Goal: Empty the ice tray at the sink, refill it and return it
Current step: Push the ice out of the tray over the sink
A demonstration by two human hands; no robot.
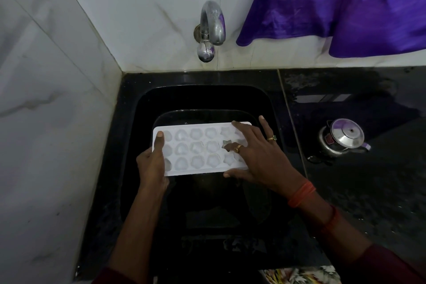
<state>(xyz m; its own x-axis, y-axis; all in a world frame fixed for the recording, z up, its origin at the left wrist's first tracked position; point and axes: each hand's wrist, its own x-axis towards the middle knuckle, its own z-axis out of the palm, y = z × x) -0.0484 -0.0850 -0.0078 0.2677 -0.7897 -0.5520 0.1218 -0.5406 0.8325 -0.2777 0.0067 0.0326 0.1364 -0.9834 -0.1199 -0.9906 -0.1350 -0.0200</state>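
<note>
white ice tray (196, 150) held level over the black sink (143, 104), cavities up, long side across the basin, roughly mid-basin and below the tap (211, 30) but nearer the person. left hand (152, 166) grips the tray's left short end, thumb flat on top, other fingers hidden underneath. right hand (260, 159) spans the right end: thumb on the near edge, index reaching the far edge, other fingers spread apart over the star cavities, one bent down into a cavity. so both hands clamp the tray. no water running from the tap. cavities look whitish; cannot tell if they hold ice, water or nothing. steel kettle (343, 137) sits on the counter (345, 191) right of the sink, well apart. purple cloth (345, 2) hangs at the back right.

step, as a guess: emptying, right fingers working at the cavities. next move likely needs the tray flipped or twisted over the basin, then one hand free for the tap.
</note>
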